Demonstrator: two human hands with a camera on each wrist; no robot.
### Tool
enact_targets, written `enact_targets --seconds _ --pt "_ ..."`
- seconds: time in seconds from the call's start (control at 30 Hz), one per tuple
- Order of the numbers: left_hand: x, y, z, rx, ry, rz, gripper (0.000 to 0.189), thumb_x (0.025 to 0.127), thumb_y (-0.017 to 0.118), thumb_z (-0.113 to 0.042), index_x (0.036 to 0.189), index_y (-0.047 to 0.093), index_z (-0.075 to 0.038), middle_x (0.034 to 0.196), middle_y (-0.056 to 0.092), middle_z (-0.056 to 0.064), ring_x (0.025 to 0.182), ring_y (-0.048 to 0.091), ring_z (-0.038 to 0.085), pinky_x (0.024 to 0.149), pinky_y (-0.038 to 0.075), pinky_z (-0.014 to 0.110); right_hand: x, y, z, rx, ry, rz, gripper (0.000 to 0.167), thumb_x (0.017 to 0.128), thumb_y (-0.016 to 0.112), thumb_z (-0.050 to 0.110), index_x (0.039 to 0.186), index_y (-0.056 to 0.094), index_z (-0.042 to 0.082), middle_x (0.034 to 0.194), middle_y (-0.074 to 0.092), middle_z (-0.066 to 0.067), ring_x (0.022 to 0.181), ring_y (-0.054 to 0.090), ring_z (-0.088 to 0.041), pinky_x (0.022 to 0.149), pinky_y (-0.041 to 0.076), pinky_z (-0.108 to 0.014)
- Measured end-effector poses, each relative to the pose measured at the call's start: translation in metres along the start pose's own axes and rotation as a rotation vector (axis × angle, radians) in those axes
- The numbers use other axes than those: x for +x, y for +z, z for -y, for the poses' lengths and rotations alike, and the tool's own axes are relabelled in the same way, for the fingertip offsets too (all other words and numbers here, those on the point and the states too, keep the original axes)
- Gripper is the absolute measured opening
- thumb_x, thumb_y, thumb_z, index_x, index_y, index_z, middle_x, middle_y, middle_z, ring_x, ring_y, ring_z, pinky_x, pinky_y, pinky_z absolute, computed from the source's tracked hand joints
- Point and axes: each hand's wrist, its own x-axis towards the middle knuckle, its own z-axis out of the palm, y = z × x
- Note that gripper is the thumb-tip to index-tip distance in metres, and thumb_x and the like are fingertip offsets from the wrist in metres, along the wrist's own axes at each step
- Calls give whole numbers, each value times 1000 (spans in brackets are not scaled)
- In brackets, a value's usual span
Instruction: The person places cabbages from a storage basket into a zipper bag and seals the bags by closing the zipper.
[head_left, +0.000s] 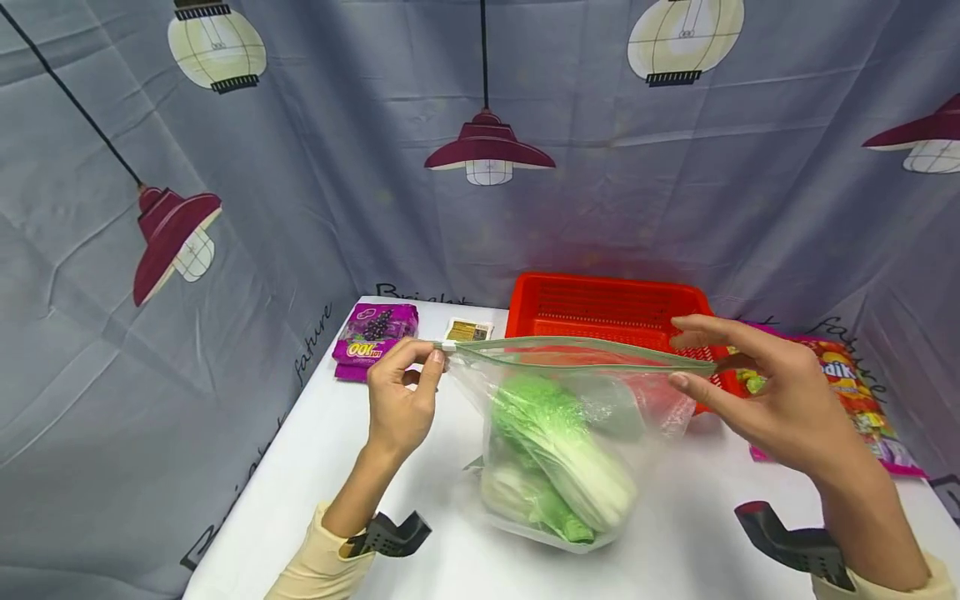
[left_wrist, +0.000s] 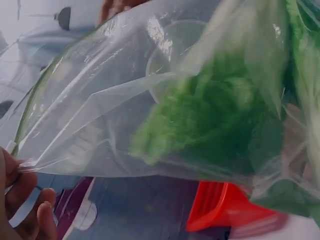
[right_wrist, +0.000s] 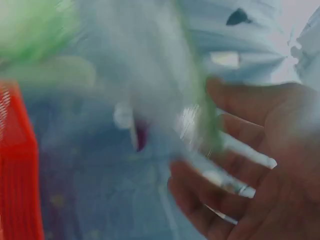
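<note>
A clear zip bag (head_left: 577, 533) with a green zip strip along its top hangs upright between the hands, over the white table. Inside it are leafy heads that look like Chinese cabbage (head_left: 562, 450), pale stalks downward; they also show green in the left wrist view (left_wrist: 215, 115). The left hand (head_left: 405, 400) pinches the strip's left end by the white slider (head_left: 448, 345). Around the strip's right end, the right hand (head_left: 780, 400) has its thumb and fingers spread apart. In the right wrist view that hand (right_wrist: 250, 165) is beside the blurred bag edge.
A red plastic basket (head_left: 607, 287) stands behind the bag. Purple packs (head_left: 375, 337) and a small printed packet (head_left: 469, 330) lie at the back left of the white table (head_left: 315, 467). A colourful snack bag (head_left: 847, 383) lies at right. Grey printed curtains (head_left: 360, 183) surround the table.
</note>
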Motion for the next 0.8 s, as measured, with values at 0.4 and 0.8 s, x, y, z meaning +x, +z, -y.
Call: enact_targets --seconds 0.4,0.8 --pt "-5 15 15 12 103 -3 11 88 60 6 86 70 2 82 64 8 73 58 16 56 50 31 63 98 69 -150 -216 125 43 82 78 34 118 70 11 111 68 -2 104 60 -22 86 49 -40" --pt "-5 17 25 -39 102 11 7 91 63 -8 95 68 -4 92 66 2 88 59 19 63 49 30 77 140 61 111 -167 59 11 81 81 17 90 79 10 81 73 5 69 65 -5 61 51 -27"
